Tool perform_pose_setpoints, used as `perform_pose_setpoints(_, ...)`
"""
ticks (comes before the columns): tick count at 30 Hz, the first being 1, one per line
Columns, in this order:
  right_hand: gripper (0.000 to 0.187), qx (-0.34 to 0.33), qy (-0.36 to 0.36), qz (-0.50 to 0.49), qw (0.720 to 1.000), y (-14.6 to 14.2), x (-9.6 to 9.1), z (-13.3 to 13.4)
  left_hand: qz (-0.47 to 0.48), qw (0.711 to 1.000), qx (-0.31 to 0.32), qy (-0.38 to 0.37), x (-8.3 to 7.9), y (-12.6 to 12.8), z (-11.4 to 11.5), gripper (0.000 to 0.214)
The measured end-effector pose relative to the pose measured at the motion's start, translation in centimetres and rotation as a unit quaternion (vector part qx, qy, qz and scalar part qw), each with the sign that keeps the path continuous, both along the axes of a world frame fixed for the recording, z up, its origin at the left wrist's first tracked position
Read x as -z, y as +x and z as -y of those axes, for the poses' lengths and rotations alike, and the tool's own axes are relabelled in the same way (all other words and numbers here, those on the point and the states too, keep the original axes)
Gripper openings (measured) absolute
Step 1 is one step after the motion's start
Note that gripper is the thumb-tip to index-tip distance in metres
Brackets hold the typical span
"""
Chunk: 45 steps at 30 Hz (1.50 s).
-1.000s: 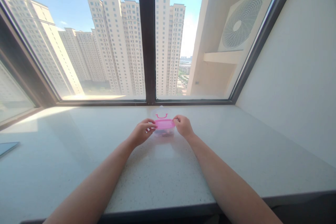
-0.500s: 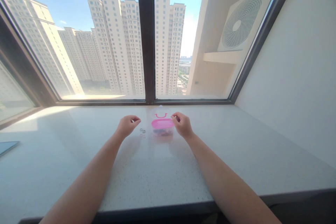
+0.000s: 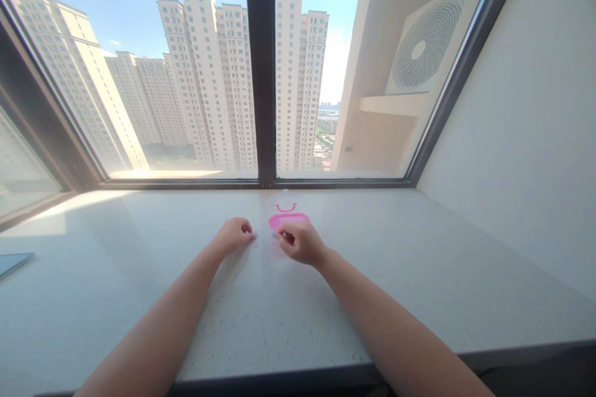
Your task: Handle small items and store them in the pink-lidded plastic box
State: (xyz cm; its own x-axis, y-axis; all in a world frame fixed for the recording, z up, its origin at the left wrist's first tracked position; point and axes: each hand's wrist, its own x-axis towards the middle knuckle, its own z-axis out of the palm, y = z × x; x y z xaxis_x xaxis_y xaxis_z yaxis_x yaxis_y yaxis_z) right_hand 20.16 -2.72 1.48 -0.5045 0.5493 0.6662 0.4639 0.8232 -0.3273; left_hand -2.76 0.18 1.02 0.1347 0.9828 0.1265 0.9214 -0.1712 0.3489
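Low on the counter, my left hand is closed in a pinch, its fingertips at a small metal ring. A second ring seen earlier is hidden, perhaps behind the fingers. My right hand is also pinched, just in front of a small box with a pink rim, and covers most of its clear body. Whether anything is between the right fingertips is too small to tell. Behind the rim stands the box's clear lid with a pink curved handle, tipped open toward the window.
The pale speckled counter runs up to a dark window frame. A flat bluish panel lies at the far left edge. A white wall bounds the right side.
My right hand has moved left and toward me, from the box's right end to its front. My left hand has come down and slightly right, onto the rings.
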Motion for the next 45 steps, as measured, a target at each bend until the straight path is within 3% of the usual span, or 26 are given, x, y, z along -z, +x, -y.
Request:
perform_pose_setpoints(7, 0.013, 0.001, -0.017, 0.045, 0.999, -0.7, 0.9, -0.1, -0.019, 1.0, 0.001, -0.003, 0.0, 0.4, -0.1, 0.009)
perform_pose_setpoints(15, 0.013, 0.006, -0.027, 0.055, 0.998, -0.5, 1.0, -0.1, -0.003, 0.999, -0.029, 0.014, -0.3, 0.3, -0.1, 0.014)
perform_pose_setpoints(45, 0.012, 0.007, -0.048, 0.081, 0.996, -1.0, 1.5, -0.4, -0.013, 1.0, -0.015, 0.0, 0.7, 0.9, -0.1, 0.014)
